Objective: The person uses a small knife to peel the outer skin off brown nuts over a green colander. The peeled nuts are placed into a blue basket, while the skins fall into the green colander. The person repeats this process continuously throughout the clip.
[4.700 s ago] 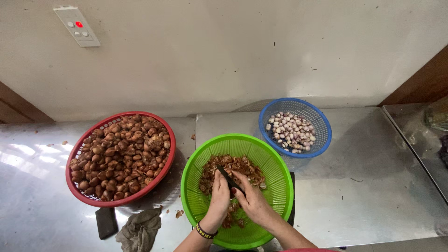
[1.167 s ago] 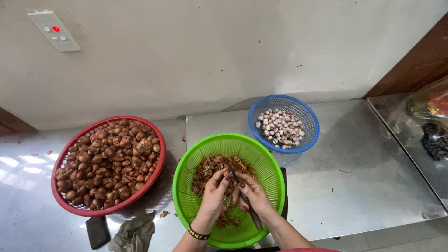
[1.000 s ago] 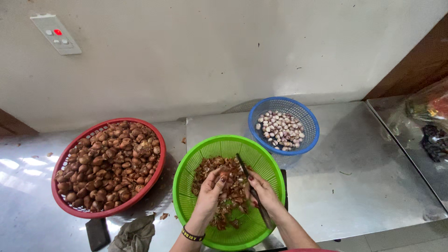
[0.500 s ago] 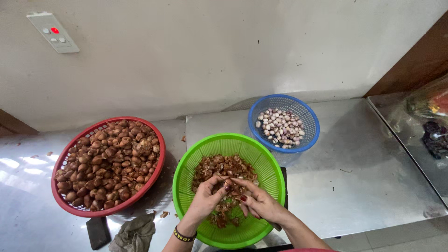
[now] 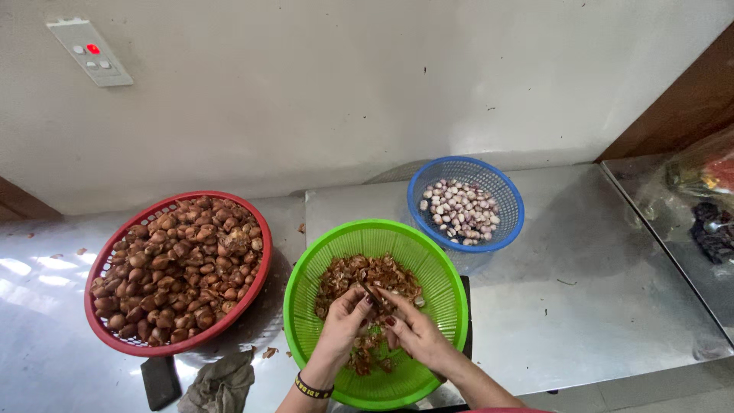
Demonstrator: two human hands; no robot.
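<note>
Hands (image 5: 378, 321) meet over the green basket (image 5: 443, 264), fingertips pinching 1 brown shell (image 5: 372, 293) together.

Your left hand (image 5: 342, 325) and right hand (image 5: 413, 333) meet over the green basket (image 5: 306, 283), fingertips pinching one small brown shallot (image 5: 372, 296) between them. Beneath lies a loose heap of brown papery peelings (image 5: 359, 274), spread across the basket's middle.

Too small to tell: dark piece (image 5: 372, 294) pinched between both hands (image 5: 382, 321). Cut off below the hands: forearms, green basket's (image 5: 306, 306) near rim. Far right of the hands, bagged items (image 5: 707, 199) blurred, cropped.
</note>
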